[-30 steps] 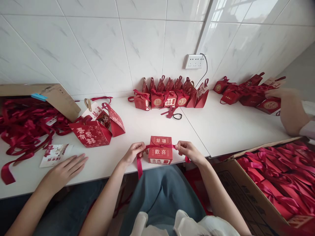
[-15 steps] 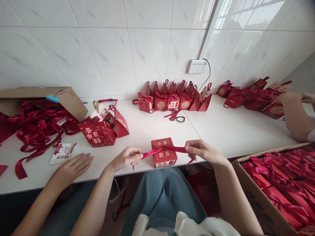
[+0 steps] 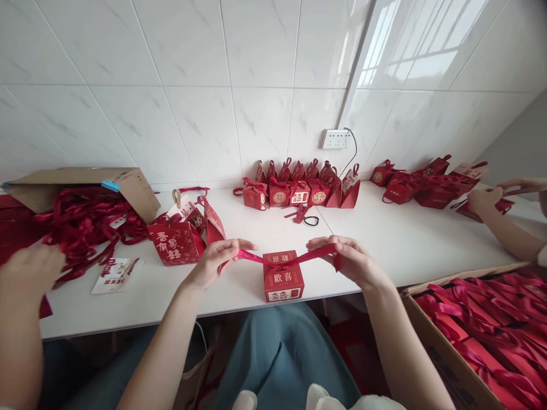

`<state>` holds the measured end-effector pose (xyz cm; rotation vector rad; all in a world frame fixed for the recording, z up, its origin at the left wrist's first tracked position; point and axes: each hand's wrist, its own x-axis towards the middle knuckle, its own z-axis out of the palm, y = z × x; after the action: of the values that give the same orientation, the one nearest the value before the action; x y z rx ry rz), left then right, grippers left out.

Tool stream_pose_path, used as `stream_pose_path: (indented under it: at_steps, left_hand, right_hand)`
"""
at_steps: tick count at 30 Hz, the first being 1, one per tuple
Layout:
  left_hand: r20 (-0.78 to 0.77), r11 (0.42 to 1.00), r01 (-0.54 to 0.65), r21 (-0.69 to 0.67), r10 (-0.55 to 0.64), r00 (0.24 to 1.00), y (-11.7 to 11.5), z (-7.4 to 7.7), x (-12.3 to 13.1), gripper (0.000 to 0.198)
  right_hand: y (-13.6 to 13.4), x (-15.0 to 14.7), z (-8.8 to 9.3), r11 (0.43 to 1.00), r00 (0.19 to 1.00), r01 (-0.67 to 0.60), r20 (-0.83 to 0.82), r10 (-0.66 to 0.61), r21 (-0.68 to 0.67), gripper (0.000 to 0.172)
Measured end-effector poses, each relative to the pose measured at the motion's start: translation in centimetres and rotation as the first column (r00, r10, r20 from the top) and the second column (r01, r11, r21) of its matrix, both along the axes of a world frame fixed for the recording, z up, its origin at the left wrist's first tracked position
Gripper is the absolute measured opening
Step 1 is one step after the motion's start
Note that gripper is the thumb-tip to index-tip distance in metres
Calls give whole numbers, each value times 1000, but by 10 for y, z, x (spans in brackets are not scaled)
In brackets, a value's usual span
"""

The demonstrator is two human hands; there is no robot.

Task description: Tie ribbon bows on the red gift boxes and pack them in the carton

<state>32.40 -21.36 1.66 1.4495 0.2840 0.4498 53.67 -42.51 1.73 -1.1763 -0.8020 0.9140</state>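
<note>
A red gift box with gold lettering sits at the front edge of the white table, between my hands. A dark red ribbon crosses its top, and the two sides meet at the middle of the lid. My left hand pinches one end, stretched up to the left. The other end is in the fingers of my right hand, raised to the right. Whether the ribbon is knotted at the middle I cannot tell.
Several finished red boxes stand by the wall, near a black hair tie. Left are ribbons in a tipped carton and a co-worker's hand. At right, another person's hand and a carton of red boxes.
Both my hands have risen, drawing the ribbon ends up from the box. The co-worker's hand at left has lifted off the table and moved left. The camera view has tilted up.
</note>
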Motion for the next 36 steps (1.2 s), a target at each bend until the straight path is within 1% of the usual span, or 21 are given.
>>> stream_pose_path:
  at_steps: [2,4,7,9,11,14,16,18,20,21,22,24,25,27,28,29,30,31,33,34,36]
  left_hand:
    - [102,994,66,-82,-57,993,-9,9,17,29]
    - [200,984,124,-125,-98,975,-20,17,32,30]
    - [318,972,155,-175,-94,944,-34,25,48,27]
    - [362,966,161,-200,-80,929,-39,26,53,31]
    - [377,969,153,-195,-70,924,-40,26,54,33]
    - [383,977,127,-171,-53,922,-42,25,54,34]
    - [388,979,114,-169,-40,921,-45,26,54,36]
    - [394,979,100,-175,-23,919,-49,28,55,36]
    - [395,981,65,-183,13,918,-50,29,53,30]
    - [386,982,36,-187,39,922,-47,28,49,24]
    - [367,982,0,-187,70,928,-42,27,44,23]
    - [280,981,-101,-163,144,949,-24,22,30,37]
    - [209,978,-162,-130,186,960,-13,18,21,41]
    - [12,954,-299,2,299,954,9,6,4,40]
    - [-82,933,-346,98,354,932,17,-1,-2,38]
    - [-156,918,-353,182,381,911,22,-9,-6,38]
    - [-211,914,-329,238,379,901,22,-16,-8,38]
    - [-251,919,-283,273,352,902,19,-24,-6,38]
    - [-307,943,-157,292,248,919,5,-38,1,38]
    - [-332,950,-95,298,196,923,-3,-44,7,38]
    - [-373,954,13,300,105,922,-18,-53,16,39]
  right_hand:
    - [17,-13,1,996,997,-49,-62,54,80,31]
    - [31,-25,0,985,990,-60,-117,80,162,29]
    - [44,-36,0,963,981,-5,-184,57,271,27]
    - [47,-41,2,948,979,52,-204,14,315,25]
    - [48,-45,5,931,977,113,-209,-40,348,24]
    - [50,-52,10,916,973,183,-200,-116,358,28]
    - [52,-55,12,915,973,195,-185,-136,353,30]
    - [53,-56,12,912,975,192,-174,-136,363,27]
    - [51,-52,12,910,975,202,-164,-152,363,23]
    - [47,-47,12,914,974,212,-152,-169,346,26]
    - [41,-41,12,924,973,219,-134,-185,313,33]
    - [25,-23,9,952,973,226,-87,-212,206,43]
    - [17,-13,7,963,972,231,-64,-224,140,44]
    - [1,2,-2,953,953,302,-10,-302,27,41]
    - [-4,7,-8,939,939,344,29,-343,-27,38]
    - [-7,10,-15,924,926,375,84,-369,-74,37]
    - [-8,10,-23,916,918,382,162,-362,-120,36]
    - [-7,8,-32,915,913,369,248,-324,-161,36]
    - [0,0,-49,924,900,307,384,-205,-226,37]
    - [4,-4,-57,931,895,263,424,-137,-255,37]
    - [11,-11,-68,935,895,185,445,-33,-304,38]
